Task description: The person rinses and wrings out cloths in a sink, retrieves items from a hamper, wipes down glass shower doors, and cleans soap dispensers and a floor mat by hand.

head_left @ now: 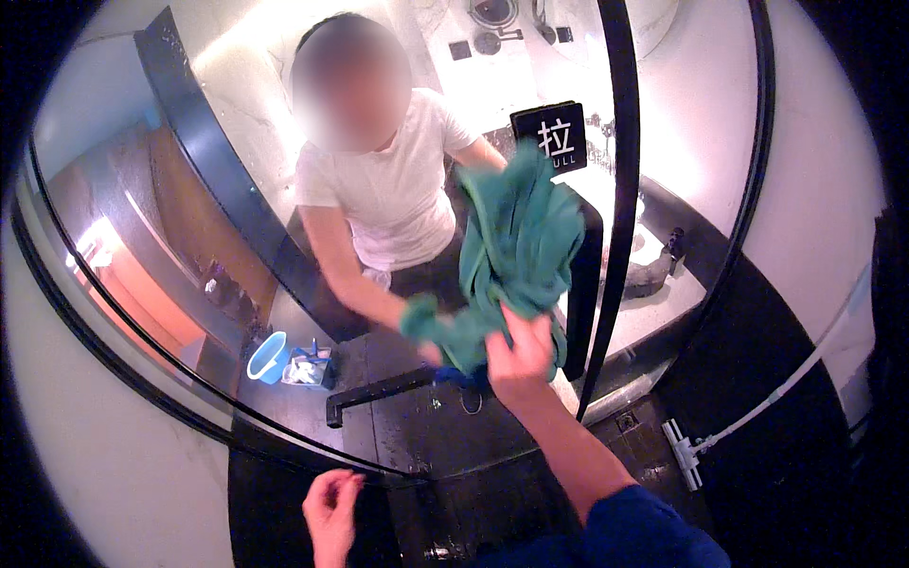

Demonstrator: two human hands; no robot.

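My right hand (522, 351) grips a bunched green cloth (525, 234) against a glass door with a long black handle (387, 390). My left hand (332, 500) is low in the picture with curled fingers, away from the cloth; whether it holds something small is unclear. Facing me, a person in a white T-shirt (401, 192) reaches towards the cloth. One of that person's hands is at its lower left part, blurred; the other is hidden behind it. A black sign (548, 138) with white writing is partly covered by the cloth.
A blue basin (268, 358) and a small container of cleaning things (307, 368) stand on the floor at left. On the right, a washbasin (643, 266) sits on a counter (667, 302), and a long-handled squeegee or flat mop (683, 454) lies near the dark floor's edge.
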